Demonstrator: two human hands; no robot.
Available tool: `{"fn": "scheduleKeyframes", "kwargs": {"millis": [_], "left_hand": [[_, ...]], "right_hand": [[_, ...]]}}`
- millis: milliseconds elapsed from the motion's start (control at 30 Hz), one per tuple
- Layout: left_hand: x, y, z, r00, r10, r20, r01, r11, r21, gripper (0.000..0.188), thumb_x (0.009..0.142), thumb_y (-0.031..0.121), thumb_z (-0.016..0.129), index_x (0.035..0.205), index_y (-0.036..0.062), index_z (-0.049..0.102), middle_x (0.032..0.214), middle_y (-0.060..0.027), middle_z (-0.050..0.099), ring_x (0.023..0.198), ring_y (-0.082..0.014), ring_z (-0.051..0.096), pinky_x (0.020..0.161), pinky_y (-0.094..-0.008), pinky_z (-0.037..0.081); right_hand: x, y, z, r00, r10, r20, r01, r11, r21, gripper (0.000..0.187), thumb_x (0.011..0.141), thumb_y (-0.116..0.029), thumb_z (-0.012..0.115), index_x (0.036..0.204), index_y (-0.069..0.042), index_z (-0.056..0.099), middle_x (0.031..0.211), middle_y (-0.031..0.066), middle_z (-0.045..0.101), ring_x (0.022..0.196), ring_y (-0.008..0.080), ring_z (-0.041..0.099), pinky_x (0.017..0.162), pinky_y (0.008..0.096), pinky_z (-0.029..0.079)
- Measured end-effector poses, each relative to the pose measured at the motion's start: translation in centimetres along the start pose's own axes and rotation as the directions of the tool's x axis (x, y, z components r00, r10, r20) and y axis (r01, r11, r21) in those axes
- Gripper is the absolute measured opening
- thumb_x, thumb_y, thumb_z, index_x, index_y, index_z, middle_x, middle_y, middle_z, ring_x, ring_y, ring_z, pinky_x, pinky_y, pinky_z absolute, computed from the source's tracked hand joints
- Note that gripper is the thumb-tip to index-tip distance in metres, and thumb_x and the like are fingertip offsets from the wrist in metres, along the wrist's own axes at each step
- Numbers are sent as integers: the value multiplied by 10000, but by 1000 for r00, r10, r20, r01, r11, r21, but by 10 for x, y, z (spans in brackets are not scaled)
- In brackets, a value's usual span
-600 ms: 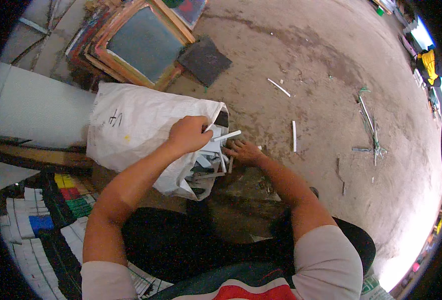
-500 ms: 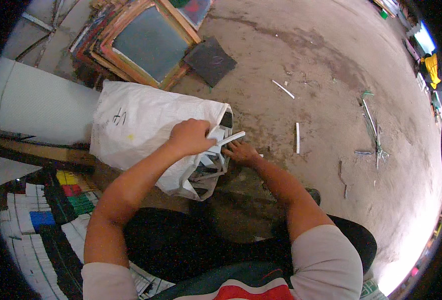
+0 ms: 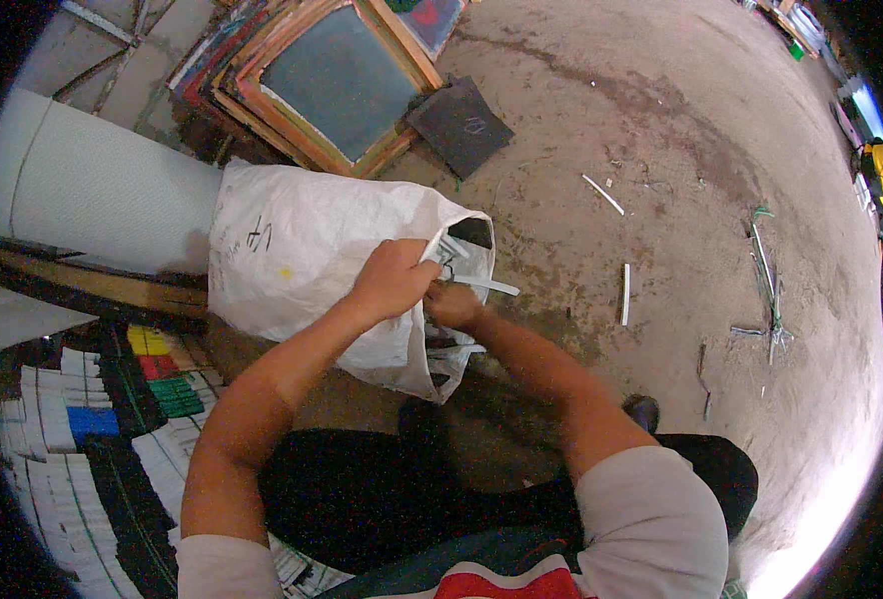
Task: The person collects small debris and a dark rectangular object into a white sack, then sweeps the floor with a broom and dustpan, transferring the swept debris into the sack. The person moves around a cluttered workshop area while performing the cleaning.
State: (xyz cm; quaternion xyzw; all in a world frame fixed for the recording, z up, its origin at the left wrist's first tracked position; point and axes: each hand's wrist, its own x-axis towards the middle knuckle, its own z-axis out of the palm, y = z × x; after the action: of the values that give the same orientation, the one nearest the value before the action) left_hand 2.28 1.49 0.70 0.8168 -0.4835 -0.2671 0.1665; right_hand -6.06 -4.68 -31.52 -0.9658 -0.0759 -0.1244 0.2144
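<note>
Left hand [image 3: 394, 279] is clamped on the rim of a big white woven-plastic sack [image 3: 307, 235], lying sideways on the stained brown floor [image 3: 671, 349]. Right hand [image 3: 454, 304] is at its mouth by a flat white strip [image 3: 499, 287], can't tell if it's gripping anything. Grey wood-framed panels [image 3: 342, 85] stacked beyond.

I see the white woven sack [image 3: 307, 235] before wood-framed rectangular panels [image 3: 342, 85], right of a pale rounded object [image 3: 112, 185], left of a narrow white strip [image 3: 625, 295].
</note>
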Motion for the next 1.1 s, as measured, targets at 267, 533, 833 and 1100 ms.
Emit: {"fn": "scheduleKeyframes", "kwargs": {"millis": [267, 533, 833, 1100], "left_hand": [[-8, -34, 8, 997, -34, -75, 1, 917, -399, 297, 798, 227, 623, 885, -52, 672, 769, -165, 673, 723, -237, 640, 684, -383, 480], [1, -40, 5, 998, -56, 1, 53, 942, -333, 361, 801, 242, 619, 1020, -36, 694, 885, -177, 716, 831, -283, 680, 787, -394, 505], [-3, -26, 4, 995, -102, -7, 94, 935, -342, 306, 798, 237, 620, 895, -44, 692, 798, -167, 695, 739, -264, 663, 693, -392, 492], [-9, -32, 8, 990, -115, -87, 78, 934, -348, 295, 783, 211, 615, 903, -51, 682, 750, -178, 677, 696, -264, 656, 658, -398, 489]], "right_hand": [[2, -71, -7, 938, 346, 10, -335, 899, 282, 504, 854, -214, 612, 1342, -139, 506, 1195, 235, 586, 1027, 442, 620, 863, 544, 527], [-42, -54, -70, 973, 174, -153, -147, 974, 173, 417, 776, -186, 665, 1190, -142, 646, 1233, 200, 573, 1024, 416, 613, 883, 494, 522], [-55, -65, -112, 624, 779, -56, -781, 620, -77, 630, 873, -505, 657, 1287, -54, 509, 1217, 241, 606, 997, 401, 653, 802, 470, 540], [-15, -108, -29, 470, 759, 451, -845, 239, 478, 730, 926, -448, 606, 1283, 114, 308, 959, 371, 641, 949, 534, 627, 830, 577, 486]]}}
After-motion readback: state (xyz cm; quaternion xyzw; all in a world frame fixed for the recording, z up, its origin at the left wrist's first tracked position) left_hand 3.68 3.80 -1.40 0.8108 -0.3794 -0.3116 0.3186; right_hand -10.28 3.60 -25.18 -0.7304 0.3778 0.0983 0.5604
